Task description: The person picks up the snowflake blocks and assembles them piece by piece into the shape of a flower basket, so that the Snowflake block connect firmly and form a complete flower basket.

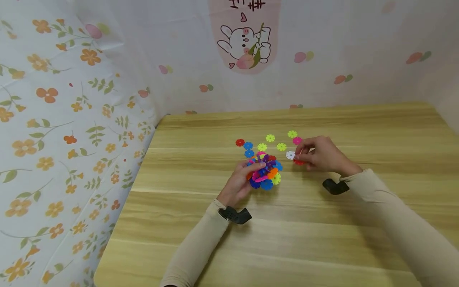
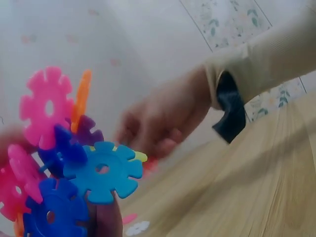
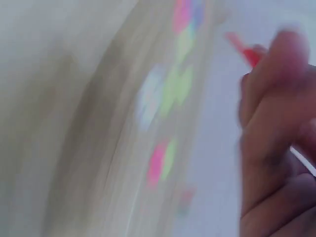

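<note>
A cluster of joined, notched plastic discs (image 1: 266, 184) in blue, pink, orange, purple and yellow is gripped by the left hand (image 1: 239, 182), its thumb lying over the top. In the left wrist view a light blue disc (image 2: 102, 173) and a pink disc (image 2: 48, 107) stick out of the cluster. To the right, the right hand (image 1: 320, 155) pinches a red disc (image 1: 299, 161) between thumb and fingers, beside a white disc (image 1: 290, 155). The right wrist view is blurred, with a red edge (image 3: 251, 57) showing at the fingertips of the right hand (image 3: 281, 128).
Loose discs lie on the wooden table (image 1: 172, 239) beyond the cluster: a red one (image 1: 240, 142), blue ones (image 1: 248, 146), several yellow ones (image 1: 270, 138) and a pink one (image 1: 297, 140). A printed cloth (image 1: 172, 48) hangs behind the table and on the left.
</note>
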A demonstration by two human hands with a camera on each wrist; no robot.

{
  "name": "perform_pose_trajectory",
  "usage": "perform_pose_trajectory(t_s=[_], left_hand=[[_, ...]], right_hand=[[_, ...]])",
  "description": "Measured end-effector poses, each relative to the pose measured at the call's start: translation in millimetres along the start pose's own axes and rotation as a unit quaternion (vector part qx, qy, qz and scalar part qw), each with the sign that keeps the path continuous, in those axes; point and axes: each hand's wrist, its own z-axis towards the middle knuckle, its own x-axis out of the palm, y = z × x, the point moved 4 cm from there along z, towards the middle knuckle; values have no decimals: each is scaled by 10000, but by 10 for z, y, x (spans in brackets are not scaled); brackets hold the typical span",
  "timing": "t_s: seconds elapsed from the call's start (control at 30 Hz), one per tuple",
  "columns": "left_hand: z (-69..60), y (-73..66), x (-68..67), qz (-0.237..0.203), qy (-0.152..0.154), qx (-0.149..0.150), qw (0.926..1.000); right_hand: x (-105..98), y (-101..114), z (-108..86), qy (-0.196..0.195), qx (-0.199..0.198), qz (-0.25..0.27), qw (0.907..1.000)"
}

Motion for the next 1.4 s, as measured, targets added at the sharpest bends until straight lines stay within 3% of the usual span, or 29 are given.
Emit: perform_pose_trajectory(t_s=[0.1, 0.2, 0.33, 0.5, 0.67, 0.9, 1.0, 1.07, 1.17, 1.23, 1.33, 1.4], left_hand=[[4, -22, 21, 13, 2, 25, 10000], [16, -41, 26, 158, -20, 57, 9999], [21, -62, 23, 436, -73, 123, 9989], [23, -65, 21, 777, -135, 203, 9967], [22, -82, 22, 1290, -218, 456, 9904], [27, -107, 17, 1622, -207, 515, 9852], [8, -106, -25, 1602, -361, 477, 9853], [-7, -105, -80, 1364, -641, 515, 9872], [-15, -114, -184, 905, -1197, 679, 9863], [-10, -122, -247, 765, -1453, 765, 9834], [-19, -144, -325, 1107, -1625, 785, 9773], [-36, -159, -360, 1401, -1602, 742, 9743]], right_hand=[[71, 263, -72, -22, -134, 1281, 9917], [117, 478, -109, -137, -368, 1798, 9829], [171, 618, -114, -307, -495, 1669, 9843], [233, 637, -138, -427, -507, 1166, 9910], [310, 653, -148, -575, -797, 861, 9914], [419, 623, -116, -751, -812, 1113, 9876], [500, 606, -89, -824, -774, 1272, 9854], [558, 588, -73, -855, -672, 1499, 9827], [638, 543, -79, -659, -462, 1779, 9808], [665, 492, -112, -313, -348, 1936, 9800], [631, 405, -161, 368, -406, 1699, 9839], [547, 332, -154, 533, -472, 1194, 9903]])
